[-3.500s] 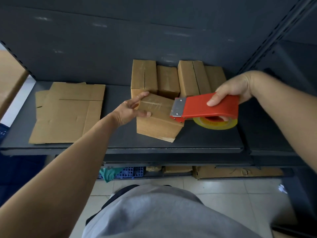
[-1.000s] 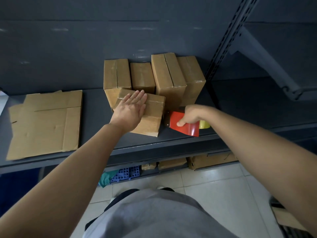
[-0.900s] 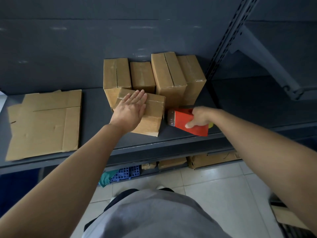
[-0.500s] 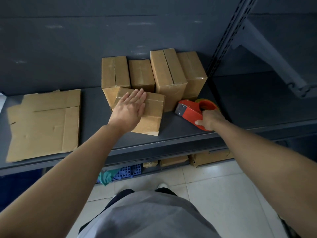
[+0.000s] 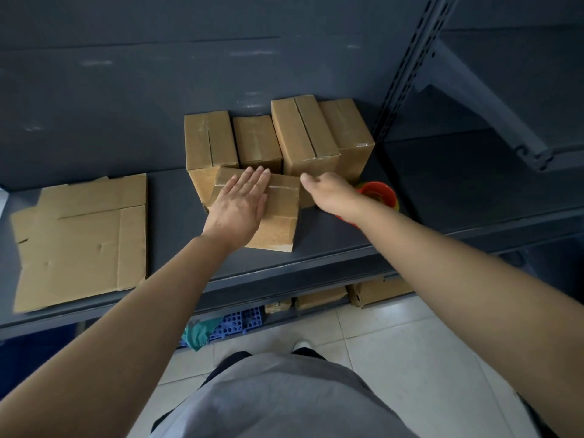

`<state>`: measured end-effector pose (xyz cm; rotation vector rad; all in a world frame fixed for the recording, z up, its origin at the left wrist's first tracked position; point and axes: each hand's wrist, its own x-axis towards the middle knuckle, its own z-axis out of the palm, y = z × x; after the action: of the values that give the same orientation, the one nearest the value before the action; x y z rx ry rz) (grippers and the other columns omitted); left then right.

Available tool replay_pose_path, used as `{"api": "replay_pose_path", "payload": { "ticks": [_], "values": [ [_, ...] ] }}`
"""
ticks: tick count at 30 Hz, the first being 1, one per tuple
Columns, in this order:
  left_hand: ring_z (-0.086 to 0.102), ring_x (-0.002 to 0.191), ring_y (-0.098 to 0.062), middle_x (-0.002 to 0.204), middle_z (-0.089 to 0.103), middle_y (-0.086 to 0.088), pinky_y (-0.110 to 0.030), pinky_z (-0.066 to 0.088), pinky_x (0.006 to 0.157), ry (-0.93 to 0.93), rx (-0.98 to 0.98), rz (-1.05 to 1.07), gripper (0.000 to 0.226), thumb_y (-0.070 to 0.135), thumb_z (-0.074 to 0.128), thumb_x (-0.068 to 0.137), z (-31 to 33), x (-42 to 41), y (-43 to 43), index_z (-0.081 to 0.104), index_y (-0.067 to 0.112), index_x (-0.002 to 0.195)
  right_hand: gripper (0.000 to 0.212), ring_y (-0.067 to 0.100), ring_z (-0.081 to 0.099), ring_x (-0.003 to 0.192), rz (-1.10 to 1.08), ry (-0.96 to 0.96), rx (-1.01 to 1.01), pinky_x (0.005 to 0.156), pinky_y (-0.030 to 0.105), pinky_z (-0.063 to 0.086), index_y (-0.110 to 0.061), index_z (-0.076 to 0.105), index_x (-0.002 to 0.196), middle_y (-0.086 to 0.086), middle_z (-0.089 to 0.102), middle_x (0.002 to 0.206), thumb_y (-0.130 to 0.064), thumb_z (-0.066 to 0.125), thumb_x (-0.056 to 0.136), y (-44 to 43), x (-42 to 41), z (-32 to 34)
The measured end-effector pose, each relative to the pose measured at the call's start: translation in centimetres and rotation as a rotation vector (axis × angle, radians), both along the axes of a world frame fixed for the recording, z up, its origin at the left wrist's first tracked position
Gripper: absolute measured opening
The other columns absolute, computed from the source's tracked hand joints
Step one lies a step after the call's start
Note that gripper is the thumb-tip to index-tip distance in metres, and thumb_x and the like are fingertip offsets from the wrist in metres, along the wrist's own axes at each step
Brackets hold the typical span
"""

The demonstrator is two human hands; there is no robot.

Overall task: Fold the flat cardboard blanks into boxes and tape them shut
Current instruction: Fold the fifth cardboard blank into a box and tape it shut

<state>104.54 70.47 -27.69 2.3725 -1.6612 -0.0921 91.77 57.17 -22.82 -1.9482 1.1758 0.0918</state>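
From my remote seat I judge the job a good way along but not finished. A row of four closed boxes (image 5: 303, 134) stands against the back edge of the dark metal shelf (image 5: 170, 222), seams facing up, some with the sheen of clear tape along them. A fifth box (image 5: 278, 222) lies just in front of that row, near the middle of the shelf and short of its front edge. A pale strip of tape (image 5: 282, 187) runs across its top face. The left hand (image 5: 238, 205) lies flat on that top with its fingers straight and together, pressing down and not gripping. The right hand (image 5: 331, 192) reaches in from the right with its fingers loose and nothing in them that I can see. Its leading fingertip is at the box's upper right edge, though I cannot tell whether it touches. The red tape dispenser (image 5: 379, 192), with a yellowish roll, sits on the shelf just behind that hand, partly hidden by the wrist and ungripped. That suggests this box's taping is about done, perhaps needing only a smoothing-down. What is left lies towards the left end of the shelf: a stack of flat cardboard blanks (image 5: 79, 238), unfolded. I cannot count how many are in it. As for writing, I can read none. The boxes and blanks are plain brown, and the dispenser shows no brand or label from here.
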Motion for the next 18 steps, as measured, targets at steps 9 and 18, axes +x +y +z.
{"api": "replay_pose_path", "payload": {
  "ticks": [9,18],
  "values": [
    [0.014,0.146,-0.022,0.158,0.017,-0.003,-0.028,0.007,0.117,0.235,-0.1,0.059,0.049,0.025,0.032,0.103,0.5,0.0,0.4,0.023,0.013,0.15,0.046,0.03,0.055,0.109,-0.337,-0.117,0.231,0.098,0.043,0.047,-0.004,0.05,0.126,0.011,0.056,0.119,-0.041,0.037,0.101,2.9,3.4,-2.7],
    [0.043,0.13,-0.023,0.147,0.041,-0.003,-0.031,0.036,0.104,0.55,-0.346,0.454,0.054,0.034,0.051,0.096,0.1,0.7,2.3,0.037,0.012,0.144,0.035,0.028,0.057,0.105,-0.572,-0.224,0.376,0.095,0.043,0.05,-0.009,0.051,0.111,0.012,0.058,0.115,-0.041,0.043,0.099,2.6,4.0,-3.7]
  ]
}}
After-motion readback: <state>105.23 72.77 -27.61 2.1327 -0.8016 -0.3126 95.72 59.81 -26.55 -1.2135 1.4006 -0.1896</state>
